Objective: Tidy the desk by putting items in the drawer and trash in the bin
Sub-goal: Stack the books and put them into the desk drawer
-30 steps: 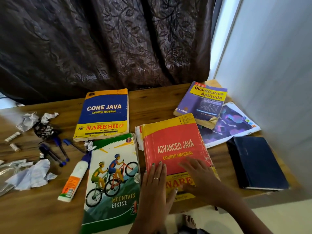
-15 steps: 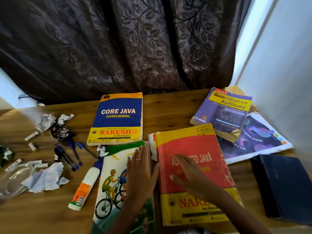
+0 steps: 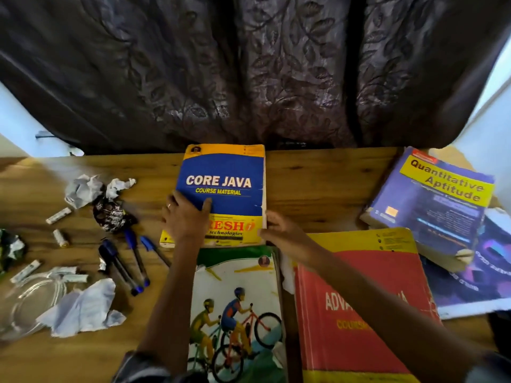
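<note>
Core Java book (image 3: 224, 189), far centre of bench (image 3: 318, 175): left hand (image 3: 185, 218) flat on near-left corner, right hand (image 3: 279, 230) gripping right edge; lift level, clear of biking book (image 3: 237, 299) just below.

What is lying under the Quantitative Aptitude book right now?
A purple magazine sticks out from beneath the Quantitative Aptitude book on its near right side. Whatever else is under the book is covered.

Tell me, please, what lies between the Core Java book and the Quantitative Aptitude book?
Bare wooden desk separates Core Java book from Quantitative Aptitude book, in the head view.
</note>
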Available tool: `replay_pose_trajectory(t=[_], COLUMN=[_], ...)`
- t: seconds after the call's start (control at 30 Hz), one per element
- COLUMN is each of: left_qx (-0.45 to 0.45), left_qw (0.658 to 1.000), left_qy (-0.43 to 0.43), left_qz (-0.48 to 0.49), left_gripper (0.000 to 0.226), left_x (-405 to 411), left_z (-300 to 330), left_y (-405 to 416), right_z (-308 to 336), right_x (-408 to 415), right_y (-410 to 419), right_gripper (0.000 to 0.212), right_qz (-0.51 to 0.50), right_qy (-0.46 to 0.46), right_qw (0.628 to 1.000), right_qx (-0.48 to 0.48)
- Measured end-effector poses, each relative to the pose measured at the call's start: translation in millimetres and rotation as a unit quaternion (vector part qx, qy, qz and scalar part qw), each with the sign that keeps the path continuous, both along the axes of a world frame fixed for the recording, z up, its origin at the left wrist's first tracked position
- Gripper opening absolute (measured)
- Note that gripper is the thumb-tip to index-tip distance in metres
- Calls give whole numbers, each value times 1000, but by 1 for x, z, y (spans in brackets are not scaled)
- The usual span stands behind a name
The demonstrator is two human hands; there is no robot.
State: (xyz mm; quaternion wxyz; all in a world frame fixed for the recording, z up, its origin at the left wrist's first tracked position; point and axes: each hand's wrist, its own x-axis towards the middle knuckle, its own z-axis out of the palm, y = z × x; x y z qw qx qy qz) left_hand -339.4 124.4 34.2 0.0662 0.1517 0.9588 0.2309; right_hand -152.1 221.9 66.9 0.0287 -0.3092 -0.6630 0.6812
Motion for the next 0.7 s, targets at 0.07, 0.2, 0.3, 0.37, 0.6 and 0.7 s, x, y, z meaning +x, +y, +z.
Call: replay_pose_trajectory(t=[0.07,0.2,0.3,0.37,0.6,0.7], left_qx=[-6,41,61,60,259,338], left_qw=[999,992,988,990,955,923], left_qy=[-27,-121,-137,-116,-84,-88], left_qz=[24,13,-24,-57,-116,-160], left_gripper=[87,62,50,53,33,23], left_x=[-15,-48,-60,-60,-5,40], left_z=[4,16,38,55,120,154], left_y=[4,7,17,24,25,23], right_z=[-7,-14,-16,-14,-5,5], right_x=[-5,-3,-3,-3,7,19], right_y=[2,5,8,9,12,18], right_gripper=[41,34,21,18,11,24], right_qz=[-26,-61,-69,-77,-120,-145], right_qy=[6,26,34,43,69,90], right_qw=[999,994,990,986,972,958], right_qx=[-23,-91,-122,-145,-192,-229])
